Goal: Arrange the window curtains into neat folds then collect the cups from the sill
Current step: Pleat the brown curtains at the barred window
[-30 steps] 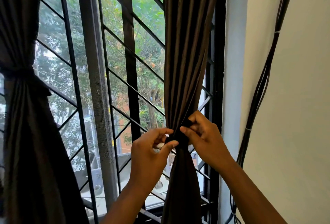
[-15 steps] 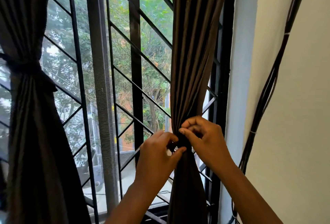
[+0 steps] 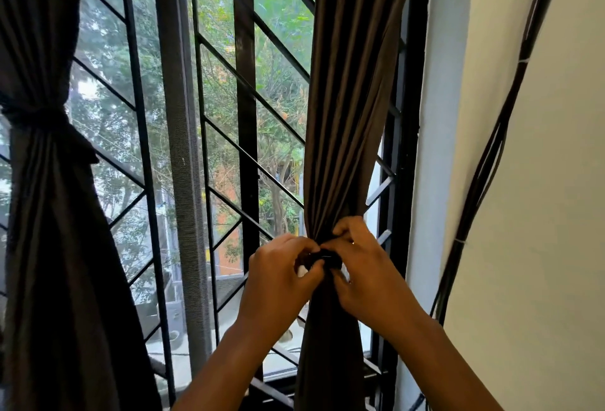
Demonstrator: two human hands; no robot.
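Observation:
A brown right curtain (image 3: 347, 99) hangs in narrow folds and is gathered at waist height by a dark tie band (image 3: 325, 257). My left hand (image 3: 278, 283) pinches the band from the left. My right hand (image 3: 366, 273) pinches it from the right, fingers curled over the bunched cloth. A dark left curtain (image 3: 49, 247) hangs at the left edge, cinched by its own tie (image 3: 42, 119). No cups or sill surface show in the head view.
Behind the curtains a black metal window grille (image 3: 242, 135) has diagonal bars, with trees outside. A bundle of black cables (image 3: 487, 155) runs down the cream wall (image 3: 540, 214) on the right.
Both hands have closed in tighter on the tie band of the right curtain, fingers now meeting over it. The view has shifted slightly leftward and closer.

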